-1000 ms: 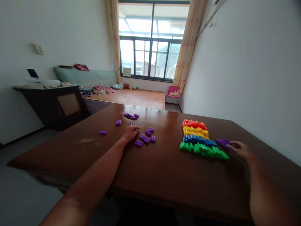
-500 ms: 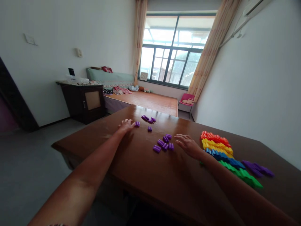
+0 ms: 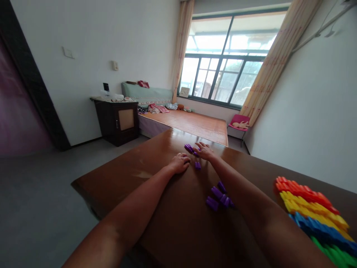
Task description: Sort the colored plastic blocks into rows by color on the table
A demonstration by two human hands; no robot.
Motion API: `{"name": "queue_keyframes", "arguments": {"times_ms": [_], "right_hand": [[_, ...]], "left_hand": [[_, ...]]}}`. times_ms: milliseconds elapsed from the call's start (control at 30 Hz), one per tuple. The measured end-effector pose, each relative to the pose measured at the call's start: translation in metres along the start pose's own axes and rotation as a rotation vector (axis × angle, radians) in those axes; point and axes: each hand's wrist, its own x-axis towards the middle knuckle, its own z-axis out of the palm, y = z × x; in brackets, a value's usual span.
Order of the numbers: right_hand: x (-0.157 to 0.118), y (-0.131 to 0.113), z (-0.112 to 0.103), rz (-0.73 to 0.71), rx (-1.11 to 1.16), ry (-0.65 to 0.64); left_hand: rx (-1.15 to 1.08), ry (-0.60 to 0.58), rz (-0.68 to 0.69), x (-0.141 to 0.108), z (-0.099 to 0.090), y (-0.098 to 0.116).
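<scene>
My left hand [image 3: 180, 163] rests on the brown table [image 3: 178, 208] with its fingers curled; whatever may be under them is hidden. My right hand [image 3: 204, 150] is spread over the far purple pieces [image 3: 189, 148], its fingertips covering part of them. A single purple piece [image 3: 198, 165] lies between the hands, slightly nearer to me. Closer in, several purple pieces [image 3: 219, 195] sit in a loose cluster beside my right forearm.
Rows of red [image 3: 304, 191], yellow [image 3: 315, 210], blue [image 3: 323, 229] and green pieces [image 3: 334, 253] lie at the table's right. Beyond the table stand a bed [image 3: 189, 121], a dark cabinet [image 3: 114, 121] and a pink chair [image 3: 239, 126].
My right hand has moved forward and left from beside the near cluster to the far purple pieces. My left hand has come right, nearer the single piece. The view has turned left.
</scene>
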Motion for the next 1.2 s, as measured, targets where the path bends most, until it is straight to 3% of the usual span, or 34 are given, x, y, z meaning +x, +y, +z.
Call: {"name": "queue_keyframes", "arguments": {"times_ms": [100,200,400,600,867,1033,1200], "right_hand": [[0.030,-0.012,0.008,0.069,0.044,0.006],[0.048,-0.021,0.012,0.037,0.016,-0.019],[0.043,-0.011,0.018,-0.050,-0.025,-0.128],[-0.012,0.019,0.018,-0.142,-0.008,-0.072],[-0.099,0.037,0.007,-0.284,0.075,-0.046],[-0.143,0.031,-0.010,-0.135,-0.009,-0.058],[-0.177,0.025,-0.026,-0.064,-0.035,0.084]], "left_hand": [[-0.036,0.018,0.121,-0.006,0.002,-0.003],[-0.069,0.029,0.170,-0.007,0.002,-0.002],[-0.075,0.012,0.232,-0.008,0.001,0.003],[-0.106,0.018,0.210,-0.009,0.002,0.011],[-0.132,-0.073,0.208,-0.007,0.019,0.055],[-0.151,-0.176,0.210,-0.005,0.024,0.071],[-0.138,-0.329,0.208,0.000,0.024,0.081]]}}
